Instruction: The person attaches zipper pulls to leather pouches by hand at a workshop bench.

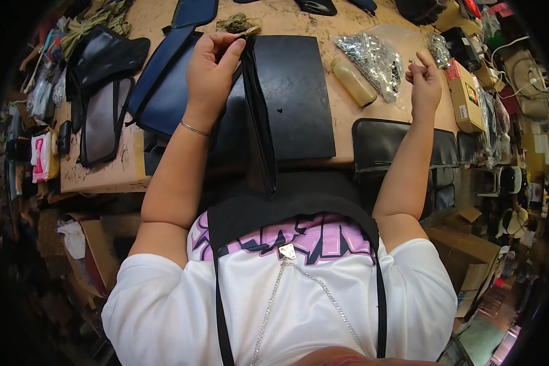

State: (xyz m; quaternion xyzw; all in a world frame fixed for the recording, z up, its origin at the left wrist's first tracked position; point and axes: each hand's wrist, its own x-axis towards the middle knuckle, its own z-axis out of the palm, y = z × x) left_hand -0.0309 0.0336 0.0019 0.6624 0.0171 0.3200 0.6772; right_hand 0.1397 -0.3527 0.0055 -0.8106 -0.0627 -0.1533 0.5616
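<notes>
We are pinching the upper edge of a flat black leather panel (259, 116) with our left hand (210, 70), thumb and forefinger closed on it, so that the piece is standing on edge and hanging down toward our lap rather than lying flat; held this way, its thin side is facing us. Just beyond and to the right of that hand, a square black leather sheet (296, 97) is lying flat on the tan wooden worktable (104, 174), seemingly serving as a working surface. Our right hand (424, 82) is raised well apart from the left, forefinger pointing up and the other fingers curled around something small; what it is we cannot tell. Between the two hands are lying a cream plastic glue bottle (354, 82) and a clear bag of silvery metal fittings (375, 61), both within easy reach. To the left of our left hand, navy blue fabric pieces (161, 91) are lying stacked.
</notes>
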